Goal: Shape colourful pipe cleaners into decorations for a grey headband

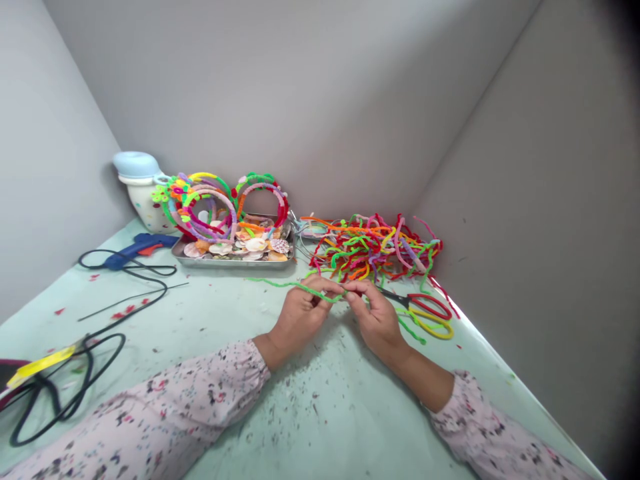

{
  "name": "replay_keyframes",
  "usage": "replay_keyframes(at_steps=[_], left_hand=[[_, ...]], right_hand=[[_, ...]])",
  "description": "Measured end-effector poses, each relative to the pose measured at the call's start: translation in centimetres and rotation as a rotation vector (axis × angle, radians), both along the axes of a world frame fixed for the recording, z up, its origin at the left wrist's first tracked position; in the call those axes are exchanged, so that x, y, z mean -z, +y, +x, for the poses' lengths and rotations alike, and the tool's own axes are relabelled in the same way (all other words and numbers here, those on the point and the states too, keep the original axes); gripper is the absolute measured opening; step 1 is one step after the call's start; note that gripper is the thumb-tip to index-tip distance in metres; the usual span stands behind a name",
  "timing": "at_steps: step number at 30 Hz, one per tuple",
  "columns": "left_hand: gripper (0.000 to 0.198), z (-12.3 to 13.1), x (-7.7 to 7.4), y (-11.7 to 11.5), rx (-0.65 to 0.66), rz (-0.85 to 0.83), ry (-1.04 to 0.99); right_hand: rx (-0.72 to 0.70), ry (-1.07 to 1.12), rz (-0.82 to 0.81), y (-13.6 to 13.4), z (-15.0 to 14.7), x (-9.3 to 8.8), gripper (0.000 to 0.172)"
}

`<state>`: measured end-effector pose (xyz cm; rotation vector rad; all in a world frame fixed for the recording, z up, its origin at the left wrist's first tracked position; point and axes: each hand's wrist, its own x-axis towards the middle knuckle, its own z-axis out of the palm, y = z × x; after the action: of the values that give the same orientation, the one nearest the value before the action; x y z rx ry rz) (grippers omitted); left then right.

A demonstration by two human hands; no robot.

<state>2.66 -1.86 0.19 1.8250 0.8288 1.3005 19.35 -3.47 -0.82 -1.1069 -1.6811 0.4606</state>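
A thin green pipe cleaner (280, 284) runs from the left into the fingers of both hands, near the middle of the table. My left hand (305, 310) is closed, pinching it between thumb and fingers. Close against it, my right hand (373, 317) pinches the strand's right end, with the fingertips of both hands almost touching. Just beyond my right hand lie scissors (430, 315) with one red and one yellow handle, over some green pieces.
Behind my hands are a metal tray (235, 264) of shells and colourful hoops, and a pile of pipe cleaners (375, 247). To the left lie a blue glue gun (133, 251) and a black cable (90, 367). A white cup (147, 200) with a blue lid stands by the wall.
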Motion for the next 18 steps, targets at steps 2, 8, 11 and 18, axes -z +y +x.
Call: replay_keyframes(at_steps=[2,8,11,18], left_hand=[[0.016,0.06,-0.05,-0.15,0.01,-0.046,-0.004],[0.02,0.39,-0.56,-0.4,0.037,-0.275,-0.146],[0.024,0.37,-0.8,-0.24,0.018,-0.296,-0.14],[0.027,0.17,-0.67,0.13,-0.036,-0.191,0.011]], right_hand=[[-0.003,-0.006,0.004,-0.01,0.02,-0.05,0.014],[-0.027,-0.036,0.055,-0.03,0.04,-0.3,0.012],[-0.034,-0.079,0.081,-0.05,0.0,-0.45,0.011],[-0.028,-0.156,0.113,-0.1,0.01,-0.8,0.011]])
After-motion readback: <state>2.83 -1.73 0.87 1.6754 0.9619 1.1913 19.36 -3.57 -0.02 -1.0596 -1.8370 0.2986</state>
